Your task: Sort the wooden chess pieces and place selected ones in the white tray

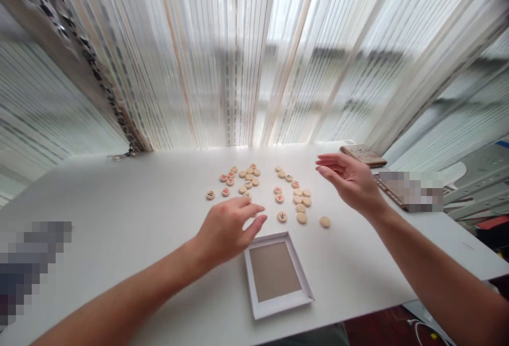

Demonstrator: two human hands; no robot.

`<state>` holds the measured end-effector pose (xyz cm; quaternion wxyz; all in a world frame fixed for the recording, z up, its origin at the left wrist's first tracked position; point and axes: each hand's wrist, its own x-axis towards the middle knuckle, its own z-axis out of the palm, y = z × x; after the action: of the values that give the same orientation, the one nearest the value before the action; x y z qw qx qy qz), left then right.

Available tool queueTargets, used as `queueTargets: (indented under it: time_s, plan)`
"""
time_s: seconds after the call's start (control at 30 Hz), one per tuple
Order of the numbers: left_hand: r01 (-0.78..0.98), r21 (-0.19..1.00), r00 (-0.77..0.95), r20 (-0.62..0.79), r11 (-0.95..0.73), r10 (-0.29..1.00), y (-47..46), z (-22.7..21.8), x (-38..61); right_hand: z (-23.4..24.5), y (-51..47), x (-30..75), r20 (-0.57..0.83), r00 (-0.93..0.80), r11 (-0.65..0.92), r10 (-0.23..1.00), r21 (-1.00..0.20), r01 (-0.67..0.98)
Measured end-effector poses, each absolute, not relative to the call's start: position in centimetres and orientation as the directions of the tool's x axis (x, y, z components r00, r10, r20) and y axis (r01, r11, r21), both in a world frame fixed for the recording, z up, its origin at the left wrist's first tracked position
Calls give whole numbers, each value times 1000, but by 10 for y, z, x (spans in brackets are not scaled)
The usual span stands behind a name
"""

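Several round wooden game discs [246, 179] with red or black characters lie scattered in two loose groups on a white table [131, 213]. My left hand [228, 229] hovers just in front of the left group, fingers stretched out and holding nothing. My right hand [352, 182] floats open to the right of the second group of discs [296, 197], palm turned inward, fingers extended. A shallow white box tray [276, 273] with a brown cardboard bottom sits near the table's front edge, just below my left hand.
A brown box lid [362, 155] lies at the table's far right corner, with a folded board beside it. Sheer striped curtains hang behind the table. A single disc [325, 222] lies apart on the right.
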<state>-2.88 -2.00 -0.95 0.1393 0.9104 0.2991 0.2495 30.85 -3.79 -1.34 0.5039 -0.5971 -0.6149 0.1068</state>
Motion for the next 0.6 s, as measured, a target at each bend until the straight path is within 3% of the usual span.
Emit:
queueTargets:
  time_s: [0.07, 0.17, 0.33, 0.47, 0.6]
  plan:
    - [493, 499, 606, 391, -713, 693, -2, 4, -37, -3, -26, 276, 518, 153, 367, 841, -755, 543]
    - [542, 545, 440, 464, -640, 768, 34, 10, -54, -5, -18, 242, 538, 126, 398, 833, -743, 539]
    - [667, 609, 118, 482, -428, 868, 92, -22, -88, -28, -29, 232, 544, 126, 385, 830, -721, 576]
    - [694, 637, 35, 436, -336, 899, 108, -50, -100, -35, -35, 247, 561, 128, 347, 818, -659, 668]
    - [715, 607, 54, 447, -347, 893, 106, -55, -98, -36, -29, 256, 548, 166, 294, 820, -652, 699]
